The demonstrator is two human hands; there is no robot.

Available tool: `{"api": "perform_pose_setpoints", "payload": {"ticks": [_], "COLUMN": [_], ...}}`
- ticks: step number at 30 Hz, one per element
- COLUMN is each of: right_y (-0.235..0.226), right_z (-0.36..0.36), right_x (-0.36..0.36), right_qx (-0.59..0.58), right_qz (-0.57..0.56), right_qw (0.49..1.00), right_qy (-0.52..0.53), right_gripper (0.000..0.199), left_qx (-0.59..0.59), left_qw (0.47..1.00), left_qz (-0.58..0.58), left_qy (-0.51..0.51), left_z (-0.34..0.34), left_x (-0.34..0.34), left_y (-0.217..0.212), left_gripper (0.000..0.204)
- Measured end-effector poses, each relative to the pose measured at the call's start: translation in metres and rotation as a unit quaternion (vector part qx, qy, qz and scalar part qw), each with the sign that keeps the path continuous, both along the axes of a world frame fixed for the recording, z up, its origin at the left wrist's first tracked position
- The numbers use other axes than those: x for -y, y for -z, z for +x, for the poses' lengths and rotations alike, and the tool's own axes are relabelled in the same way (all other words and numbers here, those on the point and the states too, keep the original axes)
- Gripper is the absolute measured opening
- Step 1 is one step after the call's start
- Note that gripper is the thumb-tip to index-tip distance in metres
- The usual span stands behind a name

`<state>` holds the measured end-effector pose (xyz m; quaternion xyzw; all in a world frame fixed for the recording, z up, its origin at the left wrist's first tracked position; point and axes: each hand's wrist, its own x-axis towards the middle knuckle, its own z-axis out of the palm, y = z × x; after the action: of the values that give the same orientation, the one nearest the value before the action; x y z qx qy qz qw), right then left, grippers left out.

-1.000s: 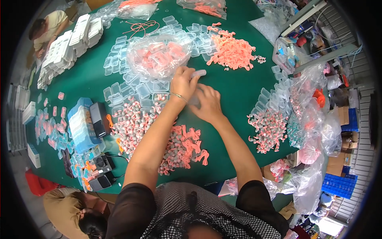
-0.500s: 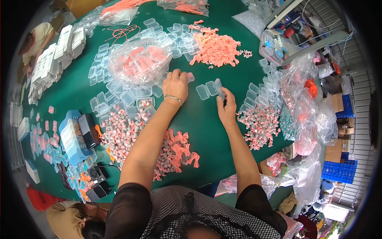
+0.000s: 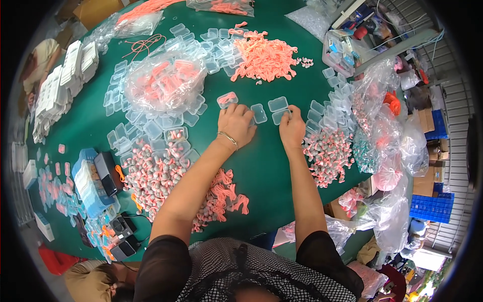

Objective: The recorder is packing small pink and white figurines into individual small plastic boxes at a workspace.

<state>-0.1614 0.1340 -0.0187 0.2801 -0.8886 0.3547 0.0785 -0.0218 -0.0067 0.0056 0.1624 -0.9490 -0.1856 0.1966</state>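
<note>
My left hand (image 3: 235, 126) is curled over one half of an open, clear plastic case (image 3: 259, 113) on the table; its other half shows beyond the fingers. Just past the knuckles rests a small clear case with coral cord inside (image 3: 227, 99). To the right, my right hand (image 3: 292, 130) pinches the near part of a second open clear case (image 3: 277, 104), thumb and fingers at its edge. Both of these open cases look empty. Left of my left forearm spreads a heap of coral-and-grey earplugs (image 3: 153, 168), with bundled coral cords (image 3: 229, 189) beside it.
Loose coral cords (image 3: 264, 55) are piled at the far side. A clear bag of filled cases (image 3: 163, 80) lies among empty cases. More earplugs (image 3: 327, 153) heap on the right. White trays (image 3: 68, 83) stack at far left. Other people sit at the left edges.
My left hand has drawn back from the filled case onto an open empty one. My right hand has turned its case, which now lies flatter. The view has shifted slightly.
</note>
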Motion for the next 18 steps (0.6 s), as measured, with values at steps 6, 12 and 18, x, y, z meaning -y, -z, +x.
{"api": "perform_pose_setpoints", "payload": {"ticks": [6,12,18], "right_y": [0.007,0.007,0.002], "right_z": [0.005,0.013,0.002], "right_x": [0.001,0.004,-0.002], "right_qx": [-0.078,-0.068,0.006], "right_qz": [-0.011,-0.042,0.010], "right_qw": [0.997,0.997,0.999], "right_qy": [-0.015,-0.001,-0.049], "right_gripper": [0.027,0.030,0.027], "left_qx": [-0.093,0.047,0.101], "left_qw": [0.994,0.997,0.983], "left_qz": [0.047,-0.003,0.141], "left_qy": [-0.032,-0.056,-0.056], "left_z": [-0.055,-0.108,-0.108], "left_x": [0.027,0.053,0.045], "left_y": [-0.001,0.012,0.000], "left_gripper": [0.019,0.020,0.017]}}
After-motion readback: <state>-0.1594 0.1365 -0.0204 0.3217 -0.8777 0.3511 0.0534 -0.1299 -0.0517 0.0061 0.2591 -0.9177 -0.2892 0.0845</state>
